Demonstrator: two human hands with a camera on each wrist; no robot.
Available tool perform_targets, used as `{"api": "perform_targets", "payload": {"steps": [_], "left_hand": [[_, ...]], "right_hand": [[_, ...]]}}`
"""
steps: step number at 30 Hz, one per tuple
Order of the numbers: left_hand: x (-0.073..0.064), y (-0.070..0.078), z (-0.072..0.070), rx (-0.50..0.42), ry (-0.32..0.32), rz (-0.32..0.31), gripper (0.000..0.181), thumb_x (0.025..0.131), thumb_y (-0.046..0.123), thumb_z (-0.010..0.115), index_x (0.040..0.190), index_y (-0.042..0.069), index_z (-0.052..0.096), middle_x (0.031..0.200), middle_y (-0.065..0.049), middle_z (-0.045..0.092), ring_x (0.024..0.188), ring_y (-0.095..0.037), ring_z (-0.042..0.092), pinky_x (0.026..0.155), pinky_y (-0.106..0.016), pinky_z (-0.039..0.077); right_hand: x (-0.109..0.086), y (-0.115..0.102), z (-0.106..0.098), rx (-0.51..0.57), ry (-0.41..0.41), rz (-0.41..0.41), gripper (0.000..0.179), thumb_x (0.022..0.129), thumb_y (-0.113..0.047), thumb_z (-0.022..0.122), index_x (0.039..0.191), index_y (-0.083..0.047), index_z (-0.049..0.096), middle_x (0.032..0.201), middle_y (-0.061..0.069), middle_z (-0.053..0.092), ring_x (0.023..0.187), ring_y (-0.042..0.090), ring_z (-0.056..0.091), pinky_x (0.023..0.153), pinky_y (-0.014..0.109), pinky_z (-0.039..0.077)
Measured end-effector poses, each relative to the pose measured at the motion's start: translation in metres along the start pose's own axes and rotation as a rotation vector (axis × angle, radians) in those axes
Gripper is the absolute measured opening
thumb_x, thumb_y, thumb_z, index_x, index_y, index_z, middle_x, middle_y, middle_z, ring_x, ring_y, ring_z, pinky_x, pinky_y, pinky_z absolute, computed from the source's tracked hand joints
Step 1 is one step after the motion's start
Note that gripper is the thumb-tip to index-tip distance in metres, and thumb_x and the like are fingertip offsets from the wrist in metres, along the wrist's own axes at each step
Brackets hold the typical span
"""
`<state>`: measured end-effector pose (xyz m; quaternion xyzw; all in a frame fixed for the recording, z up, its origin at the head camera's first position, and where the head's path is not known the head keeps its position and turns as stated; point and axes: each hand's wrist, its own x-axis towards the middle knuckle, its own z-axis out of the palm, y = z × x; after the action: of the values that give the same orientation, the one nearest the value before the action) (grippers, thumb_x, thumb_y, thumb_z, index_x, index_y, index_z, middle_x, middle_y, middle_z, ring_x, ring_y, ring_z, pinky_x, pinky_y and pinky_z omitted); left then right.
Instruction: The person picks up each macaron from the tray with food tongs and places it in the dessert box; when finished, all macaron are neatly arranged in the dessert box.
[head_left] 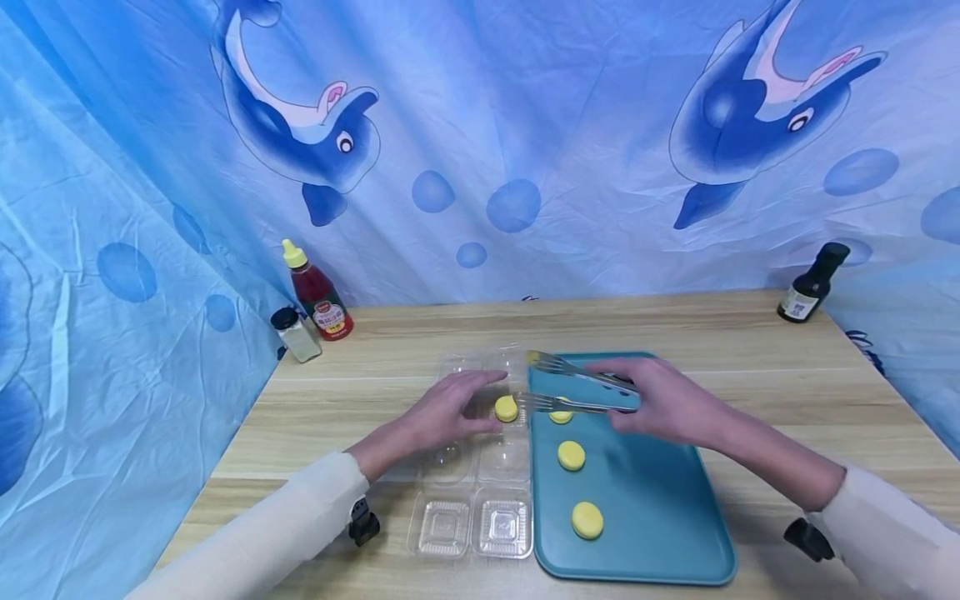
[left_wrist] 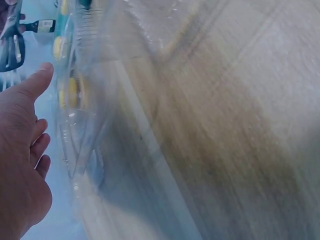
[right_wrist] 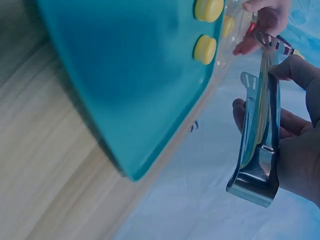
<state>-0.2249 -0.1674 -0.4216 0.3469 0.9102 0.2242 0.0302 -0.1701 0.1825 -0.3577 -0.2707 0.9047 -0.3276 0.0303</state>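
Note:
My right hand [head_left: 667, 400] grips metal tongs [right_wrist: 273, 112] by their arms. The slotted tips stand apart, with nothing held between them, over the edge where tray and container meet. A yellow macaron [head_left: 506, 408] sits in a compartment of the clear plastic container [head_left: 474, 493], close to the lower tip. At that container, my left hand [head_left: 450, 408] has thumb and fingers spread on either side of the macaron, holding nothing. On the teal tray [head_left: 645, 525] lie a near macaron [head_left: 587, 520], a middle macaron [head_left: 572, 456] and a far macaron [head_left: 561, 414] partly hidden by the tongs.
The container stands against the tray's left side on a wooden table [head_left: 780, 400]. At the back left are a red sauce bottle [head_left: 321, 300] and a black-capped shaker [head_left: 297, 336]. A dark bottle [head_left: 812, 285] stands back right. A dolphin-print curtain [head_left: 585, 167] hangs behind.

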Motion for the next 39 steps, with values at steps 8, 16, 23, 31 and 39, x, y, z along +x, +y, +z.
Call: {"api": "perform_targets", "payload": {"steps": [8, 16, 23, 31, 39], "left_hand": [[-0.014, -0.007, -0.018, -0.078, 0.091, 0.007, 0.085, 0.089, 0.034, 0.088, 0.16, 0.012, 0.047, 0.161, -0.01, 0.05, 0.149, -0.031, 0.046, 0.124, -0.055, 0.034], [-0.037, -0.028, -0.032, -0.061, 0.167, -0.061, 0.081, 0.091, 0.034, 0.087, 0.159, 0.016, 0.049, 0.16, -0.007, 0.051, 0.148, -0.033, 0.047, 0.122, -0.058, 0.037], [-0.056, -0.039, -0.033, -0.046, 0.164, -0.082, 0.079, 0.089, 0.029, 0.089, 0.157, 0.011, 0.052, 0.158, -0.01, 0.054, 0.145, -0.034, 0.05, 0.121, -0.058, 0.038], [-0.064, -0.046, -0.022, -0.094, 0.171, -0.061, 0.076, 0.088, 0.029, 0.089, 0.154, 0.013, 0.056, 0.155, -0.007, 0.058, 0.142, -0.031, 0.054, 0.12, -0.056, 0.04], [-0.066, -0.046, -0.013, -0.108, 0.208, -0.051, 0.078, 0.086, 0.03, 0.09, 0.154, 0.013, 0.055, 0.155, -0.003, 0.057, 0.143, -0.029, 0.053, 0.121, -0.052, 0.04]], "right_hand": [[-0.013, 0.014, -0.002, 0.012, 0.078, 0.018, 0.059, 0.083, -0.001, 0.082, 0.14, -0.001, 0.065, 0.113, 0.011, 0.068, 0.08, 0.018, 0.06, 0.052, 0.027, 0.048], [-0.022, 0.028, 0.001, 0.04, 0.105, 0.072, 0.057, 0.085, -0.003, 0.082, 0.139, -0.005, 0.065, 0.092, 0.002, 0.067, 0.07, 0.014, 0.058, 0.054, 0.026, 0.051], [-0.027, 0.035, 0.003, 0.054, 0.129, 0.081, 0.055, 0.085, -0.006, 0.086, 0.137, -0.009, 0.068, 0.093, -0.001, 0.071, 0.076, 0.015, 0.062, 0.057, 0.026, 0.053], [-0.032, 0.042, 0.006, 0.061, 0.106, 0.087, 0.053, 0.085, -0.006, 0.088, 0.135, -0.005, 0.07, 0.096, -0.001, 0.073, 0.081, 0.014, 0.065, 0.061, 0.025, 0.058], [-0.034, 0.048, 0.011, 0.022, 0.098, 0.075, 0.047, 0.083, -0.005, 0.088, 0.128, -0.004, 0.075, 0.097, 0.002, 0.074, 0.079, 0.016, 0.063, 0.057, 0.024, 0.054]]}}
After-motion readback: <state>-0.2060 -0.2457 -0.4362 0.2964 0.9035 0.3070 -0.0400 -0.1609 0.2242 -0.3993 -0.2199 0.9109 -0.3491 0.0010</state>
